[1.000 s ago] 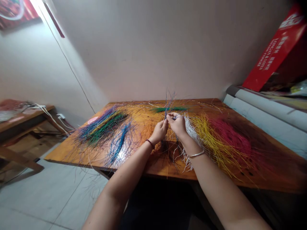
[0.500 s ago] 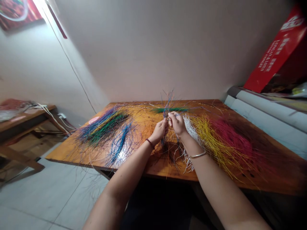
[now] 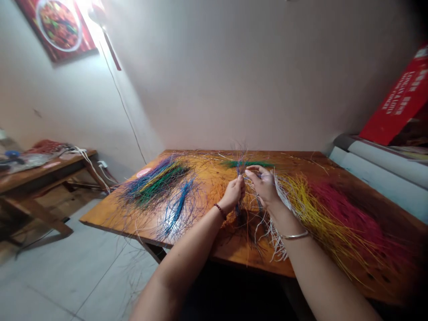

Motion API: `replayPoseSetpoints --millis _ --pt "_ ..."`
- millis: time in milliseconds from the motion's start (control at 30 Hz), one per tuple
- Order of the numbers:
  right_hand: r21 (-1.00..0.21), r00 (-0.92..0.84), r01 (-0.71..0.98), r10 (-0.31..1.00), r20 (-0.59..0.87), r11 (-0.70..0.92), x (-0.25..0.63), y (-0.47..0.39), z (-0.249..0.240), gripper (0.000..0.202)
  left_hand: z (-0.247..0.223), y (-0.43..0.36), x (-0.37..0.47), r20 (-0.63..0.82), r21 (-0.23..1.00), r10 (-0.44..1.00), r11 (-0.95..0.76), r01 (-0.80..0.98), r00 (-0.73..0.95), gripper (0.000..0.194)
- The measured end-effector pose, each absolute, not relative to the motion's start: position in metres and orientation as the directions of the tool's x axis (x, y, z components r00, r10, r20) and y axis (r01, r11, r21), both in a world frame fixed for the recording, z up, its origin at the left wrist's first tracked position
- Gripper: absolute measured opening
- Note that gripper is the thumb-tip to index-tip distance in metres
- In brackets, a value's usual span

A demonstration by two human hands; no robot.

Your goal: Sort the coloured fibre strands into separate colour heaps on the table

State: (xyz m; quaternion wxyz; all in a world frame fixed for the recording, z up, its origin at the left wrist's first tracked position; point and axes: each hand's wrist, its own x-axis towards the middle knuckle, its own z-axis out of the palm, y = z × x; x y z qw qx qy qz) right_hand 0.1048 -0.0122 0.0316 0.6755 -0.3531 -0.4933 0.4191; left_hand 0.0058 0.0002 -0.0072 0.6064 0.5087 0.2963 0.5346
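Observation:
Near the middle of the wooden table, my left hand [image 3: 234, 192] is closed round a thin bundle of blue and purple strands [image 3: 240, 167], whose loose ends fan out above the fist. Just right of it, my right hand [image 3: 263, 182] has its thumb and forefinger pinched together beside the bundle; what they hold is too small to make out. Orange strands [image 3: 219, 191] lie behind and under my left wrist. White strands [image 3: 279, 236] lie beneath my right wrist, and green strands [image 3: 264, 164] lie flat beyond the hands.
Yellow [image 3: 321, 218] and magenta strands [image 3: 354, 214] spread across the right of the wooden table [image 3: 220, 249]. Blue strands [image 3: 180, 205] and a multicoloured pile [image 3: 157, 178] lie left. A red box [image 3: 397, 98] stands at far right; a side table [image 3: 43, 171] with cables is at left.
The view has shifted, so the table and hands appear lower and further right. My right hand has moved slightly away from my left, which still grips the bundle.

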Motion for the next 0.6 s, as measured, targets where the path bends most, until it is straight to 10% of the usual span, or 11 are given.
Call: replayPoseSetpoints --millis 600 --pt "-0.896 0.271 0.256 0.863 0.426 0.362 0.111 0.0 0.011 0.031 -0.018 0.004 0.003 0.421 0.878 0.88 -0.456 0.148 0.219 0.048"
